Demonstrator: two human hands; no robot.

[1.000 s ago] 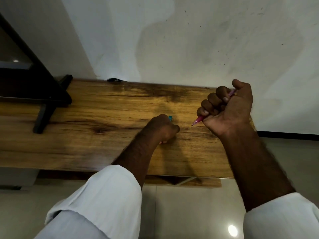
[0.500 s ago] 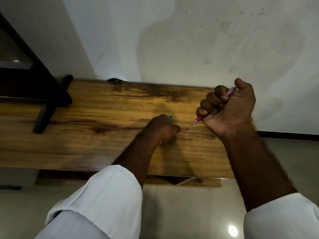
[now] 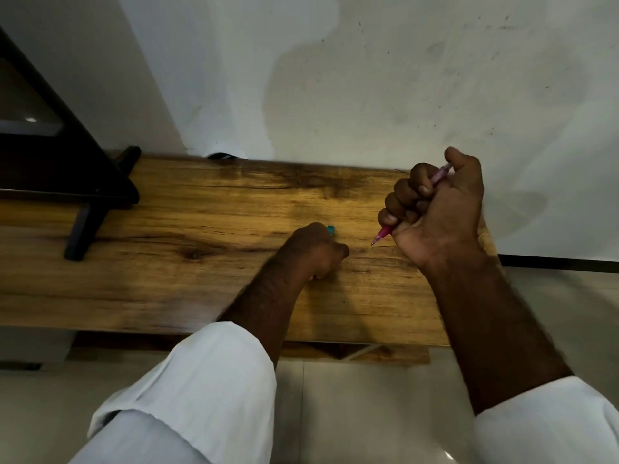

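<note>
Against the white wall (image 3: 368,78) stands the wooden worktop (image 3: 201,209), a black stand (image 3: 83,209) at its left end. Near the right end, the right hand (image 3: 438,205) grips a pink pen (image 3: 382,234) in its fist, raised. Mid-worktop, the left hand (image 3: 315,251) curls round a small teal thing (image 3: 331,229), mostly hidden.

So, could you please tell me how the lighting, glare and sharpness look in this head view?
Head view: dim, warm light; a glare spot on the floor tiles; wide-angle bending of the wooden table; the pink pen in the right hand is sharp; the left hand casts a soft shadow.
</note>
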